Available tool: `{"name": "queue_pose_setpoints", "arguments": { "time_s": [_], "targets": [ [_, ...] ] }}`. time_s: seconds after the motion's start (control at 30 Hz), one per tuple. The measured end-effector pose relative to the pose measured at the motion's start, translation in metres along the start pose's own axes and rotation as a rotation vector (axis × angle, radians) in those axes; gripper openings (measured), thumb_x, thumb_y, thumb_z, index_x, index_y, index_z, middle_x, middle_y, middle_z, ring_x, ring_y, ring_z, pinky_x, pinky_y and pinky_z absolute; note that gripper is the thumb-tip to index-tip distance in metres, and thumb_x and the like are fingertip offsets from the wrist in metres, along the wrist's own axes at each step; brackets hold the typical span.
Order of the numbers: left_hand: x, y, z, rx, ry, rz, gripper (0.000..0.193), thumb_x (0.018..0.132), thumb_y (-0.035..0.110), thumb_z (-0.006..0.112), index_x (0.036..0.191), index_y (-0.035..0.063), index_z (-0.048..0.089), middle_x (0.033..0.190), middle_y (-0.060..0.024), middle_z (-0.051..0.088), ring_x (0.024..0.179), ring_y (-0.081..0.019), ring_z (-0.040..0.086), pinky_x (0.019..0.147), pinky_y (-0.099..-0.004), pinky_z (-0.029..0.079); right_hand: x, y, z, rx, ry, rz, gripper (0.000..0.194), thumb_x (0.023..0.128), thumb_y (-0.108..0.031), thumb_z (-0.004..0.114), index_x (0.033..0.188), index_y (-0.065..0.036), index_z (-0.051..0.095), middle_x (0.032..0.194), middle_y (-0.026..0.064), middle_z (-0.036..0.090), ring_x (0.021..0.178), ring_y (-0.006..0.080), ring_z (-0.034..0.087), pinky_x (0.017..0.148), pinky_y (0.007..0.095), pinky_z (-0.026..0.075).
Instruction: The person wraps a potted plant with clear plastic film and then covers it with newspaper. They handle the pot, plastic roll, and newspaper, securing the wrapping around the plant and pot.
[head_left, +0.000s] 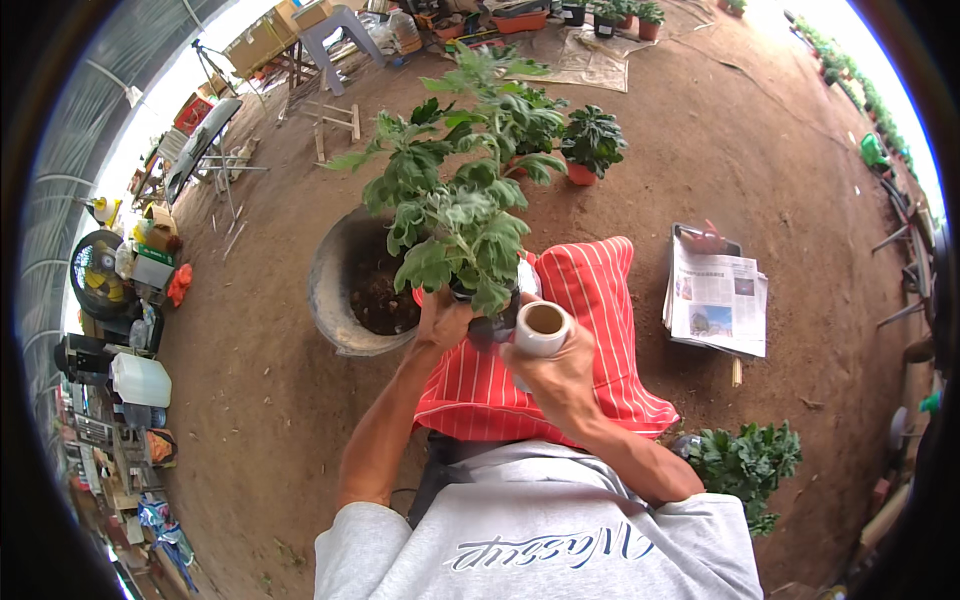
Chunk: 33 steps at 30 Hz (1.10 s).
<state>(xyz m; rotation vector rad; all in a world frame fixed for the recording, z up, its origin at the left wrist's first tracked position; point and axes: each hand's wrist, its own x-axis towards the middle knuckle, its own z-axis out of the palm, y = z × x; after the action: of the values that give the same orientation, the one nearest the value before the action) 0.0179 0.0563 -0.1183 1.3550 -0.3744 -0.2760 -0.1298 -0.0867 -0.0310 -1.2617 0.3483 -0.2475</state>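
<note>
My left hand grips the base of a tall leafy potted plant, whose lobed green leaves lean away from me. Dark material shows below the leaves, and I cannot tell if it is a pot or a wrapped root ball. In my right hand is a roll of clear plastic film with a cardboard core, held against the plant's base. A red striped apron covers my lap beneath both hands. Left of the plant stands a large grey tub with dark soil in it.
Newspapers lie stacked on the dirt floor at right. Small plants in terracotta-coloured pots stand ahead. Another leafy plant is by my right elbow. A fan, a white jerrycan and clutter line the left side.
</note>
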Motion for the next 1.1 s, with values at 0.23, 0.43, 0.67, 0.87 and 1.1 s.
{"name": "queue_pose_setpoints", "arguments": {
  "time_s": [0.23, 0.43, 0.67, 0.87, 1.1],
  "targets": [
    [-0.006, 0.028, 0.044, 0.116, 0.084, 0.039, 0.076, 0.086, 0.013, 0.084, 0.150, 0.0002, 0.047, 0.143, -0.0164, 0.060, 0.126, -0.0266, 0.062, 0.107, -0.0407, 0.051, 0.027, 0.026, -0.008, -0.275, 0.071, -0.368, 0.055, 0.074, -0.012, 0.091, 0.124, 0.000, 0.071, 0.098, 0.0086, 0.065, 0.090, 0.0217, 0.068, 0.083, 0.0383, 0.056],
    [-0.023, 0.053, 0.051, 0.340, 0.071, -0.019, 0.080, 0.096, 0.028, 0.081, 0.160, 0.0022, 0.041, 0.152, -0.0151, 0.051, 0.139, -0.0251, 0.052, 0.113, -0.0398, 0.048, 0.096, 0.015, -0.086, -0.238, -0.124, -0.146, 0.047, 0.078, -0.012, 0.095, 0.120, -0.002, 0.075, 0.107, 0.0032, 0.079, 0.093, 0.0108, 0.072, 0.088, 0.0288, 0.058],
    [0.037, 0.042, 0.041, 0.295, -0.203, -0.096, 0.075, 0.080, 0.017, 0.094, 0.145, 0.0015, 0.060, 0.137, -0.0071, 0.063, 0.123, -0.0181, 0.059, 0.100, -0.0353, 0.053, 0.120, 0.030, -0.125, -0.006, -0.204, -0.114, 0.044, 0.077, -0.010, 0.096, 0.115, -0.003, 0.074, 0.104, 0.0011, 0.074, 0.094, 0.0113, 0.069, 0.087, 0.0295, 0.056],
    [0.052, 0.035, 0.059, 0.421, -0.306, -0.094, 0.074, 0.071, 0.014, 0.099, 0.135, 0.0002, 0.064, 0.121, -0.0059, 0.070, 0.110, -0.0191, 0.065, 0.095, -0.0346, 0.055, 0.113, 0.028, -0.124, -0.193, -0.170, -0.159, 0.038, 0.080, -0.010, 0.093, 0.112, -0.003, 0.075, 0.097, 0.0004, 0.075, 0.088, 0.0100, 0.069, 0.082, 0.0289, 0.058],
    [0.041, 0.036, 0.074, 0.422, -0.197, -0.089, 0.084, 0.064, 0.013, 0.101, 0.137, -0.0003, 0.061, 0.119, -0.0087, 0.071, 0.108, -0.0208, 0.067, 0.095, -0.0364, 0.057, 0.086, 0.021, -0.125, -0.259, -0.073, -0.100, 0.033, 0.076, -0.008, 0.090, 0.105, -0.006, 0.075, 0.089, -0.0038, 0.072, 0.081, 0.0095, 0.067, 0.078, 0.0299, 0.057]
  ]
}}
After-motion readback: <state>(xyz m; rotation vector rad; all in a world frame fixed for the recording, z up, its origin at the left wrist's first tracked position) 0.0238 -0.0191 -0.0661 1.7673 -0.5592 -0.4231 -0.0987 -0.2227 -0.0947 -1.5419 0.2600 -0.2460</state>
